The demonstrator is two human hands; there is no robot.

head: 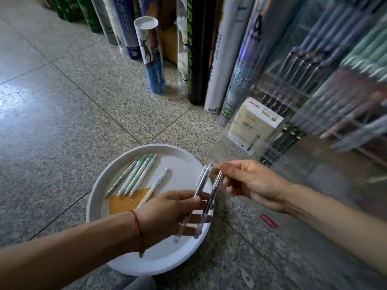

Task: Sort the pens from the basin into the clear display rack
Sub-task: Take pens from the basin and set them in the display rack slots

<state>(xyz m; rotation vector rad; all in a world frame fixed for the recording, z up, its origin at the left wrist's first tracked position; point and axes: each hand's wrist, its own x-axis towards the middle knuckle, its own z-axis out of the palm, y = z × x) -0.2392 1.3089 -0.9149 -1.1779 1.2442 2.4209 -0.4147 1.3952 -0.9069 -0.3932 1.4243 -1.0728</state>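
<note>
- A speckled granite-tile floor (69, 105) is filling the view, with tall cardboard and plastic shuttlecock tubes (149, 57) standing in a row behind.
- The left hand (167, 213) is curling its fingers round the lower barrels of two greyish pens (200, 185), holding them side by side and tilted above the right rim of the basin (95, 197).
- The right hand (248, 181) is pinching the upper end of the right-hand pen (215, 188) between thumb and forefinger, its other fingers lying loosely spread.
- A red string bracelet (136, 221) is circling the left wrist.
- The round, white, smooth-sided basin is sitting on the floor, and the left hand and forearm are covering part of its near side.
- Five loose pens (136, 174) are lying on the basin's bottom: four slim green and white ones close together and a white one just beside them, its tip resting on a yellow-orange patch (125, 203).
- The clear display rack (276, 91) is standing just to the right of the basin, blurred, with rows of pastel pens slanting in its compartments.
- A cream pen box (254, 124) is showing near the rack's lower front.
- A small red sticker (269, 223) is lying flat on the tiles near the right forearm.
</note>
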